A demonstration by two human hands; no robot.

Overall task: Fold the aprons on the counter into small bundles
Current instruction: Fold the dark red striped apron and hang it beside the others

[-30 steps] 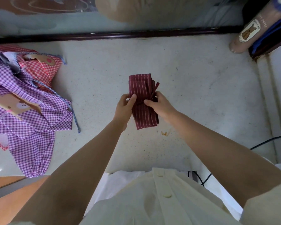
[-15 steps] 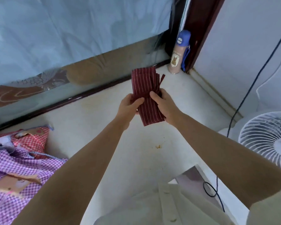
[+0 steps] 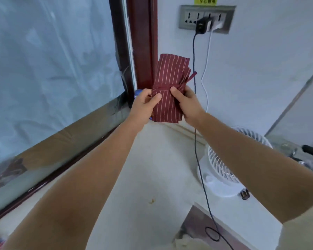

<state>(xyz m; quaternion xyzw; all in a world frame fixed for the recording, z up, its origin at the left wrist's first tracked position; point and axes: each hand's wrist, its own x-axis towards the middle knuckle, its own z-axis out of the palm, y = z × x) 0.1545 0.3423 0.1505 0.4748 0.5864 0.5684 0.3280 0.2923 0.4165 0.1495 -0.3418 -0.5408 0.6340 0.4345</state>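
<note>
Both my arms are out in front, forearms bare, converging on the grip from below. My left hand [image 3: 145, 103] holds the left edge of the folded apron [image 3: 167, 76], thumb flat across the front face, fingers curled behind. My right hand [image 3: 186, 101] mirrors it on the right edge, thumb on front, slightly higher, fingers wrapped round the back. Thumbs close, not touching.

On my feed I see both forearms bare all the way down to a bare left hand [image 3: 144, 105] and a bare right hand [image 3: 189, 105], while a loose cream-coloured short fabric sleeve [image 3: 302, 230] covers the right upper arm at the lower corner.
</note>
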